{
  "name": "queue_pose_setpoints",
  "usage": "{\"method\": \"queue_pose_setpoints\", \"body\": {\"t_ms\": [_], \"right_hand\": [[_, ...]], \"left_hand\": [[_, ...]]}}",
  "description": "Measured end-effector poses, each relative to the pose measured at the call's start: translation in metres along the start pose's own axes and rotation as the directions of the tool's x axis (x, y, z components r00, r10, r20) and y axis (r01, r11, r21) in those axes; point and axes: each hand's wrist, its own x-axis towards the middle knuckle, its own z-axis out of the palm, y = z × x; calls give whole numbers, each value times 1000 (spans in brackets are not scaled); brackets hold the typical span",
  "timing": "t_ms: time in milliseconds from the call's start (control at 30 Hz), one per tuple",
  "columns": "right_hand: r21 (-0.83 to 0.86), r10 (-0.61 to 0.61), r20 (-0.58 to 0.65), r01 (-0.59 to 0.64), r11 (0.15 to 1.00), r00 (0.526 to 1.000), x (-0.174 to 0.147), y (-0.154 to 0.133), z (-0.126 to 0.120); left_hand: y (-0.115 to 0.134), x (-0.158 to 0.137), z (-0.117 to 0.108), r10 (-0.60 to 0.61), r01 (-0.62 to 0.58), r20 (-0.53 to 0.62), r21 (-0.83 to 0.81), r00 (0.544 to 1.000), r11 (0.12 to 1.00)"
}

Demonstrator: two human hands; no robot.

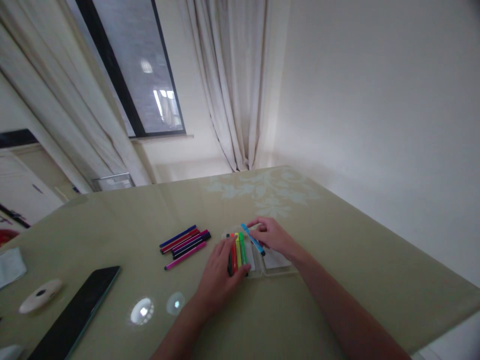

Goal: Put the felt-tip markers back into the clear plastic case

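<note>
Over the middle of the open clear case, the blue pen slants in your right hand, its dark end towards you. That hand is closed to a pinch, thumb and forefinger on the barrel. Your left hand is spread, thumb well apart from fingers, across the row with the red pen, yellow pen and green pen; you cannot tell from here whether it presses on them.

Expect the blue pen to be light and stiff, probably smooth plastic, so it may roll or swivel between your fingertips. Take it near mid-barrel, where a light pinch should balance it; gripping by the dark end would likely let it swing, and might loosen that end if it is a cap. Treat the case as thin and perhaps brittle: steady it by its rim against the worktop rather than squeezing its walls.
</note>
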Motion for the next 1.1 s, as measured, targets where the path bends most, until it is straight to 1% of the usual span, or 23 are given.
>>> {"method": "queue_pose_setpoints", "body": {"t_ms": [67, 133, 200, 300, 400, 533, 733, 900, 1100], "right_hand": [[-53, 47, -2, -47, 997, 999, 1, 5, -4], [-105, 88, 33, -85, 991, 996, 2, 10, -2], [-136, 107, 67, -97, 986, 992, 0, 12, 3], [-162, 91, 97, -74, 984, 991, -2, 13, 12], [-199, 79, 100, -58, 978, 992, -3, 12, 17], [-244, 57, 107, -29, 969, 993, -4, 12, 17], [-373, -24, 47, 40, 927, 999, -7, 5, 16], [-451, -29, -2, 26, 892, 1000, -5, 4, 16], [-466, -29, -7, 23, 884, 1000, -4, 7, 16]], "left_hand": [[2, -3, 1, 68, -85, 118, 141, 991, 986], [6, -5, 1, 76, -120, 174, 257, 982, 959], [9, -6, 1, 54, -112, 172, 345, 984, 932], [11, -9, 3, 62, -121, 155, 408, 986, 905], [11, -11, 6, 93, -137, 124, 424, 988, 895], [12, -11, 8, 121, -150, 96, 411, 988, 899], [18, -8, 6, 136, -184, 156, 358, 978, 915], [22, -6, 6, 124, -168, 143, 358, 982, 918], [21, -6, 7, 125, -170, 141, 382, 982, 909]]}}
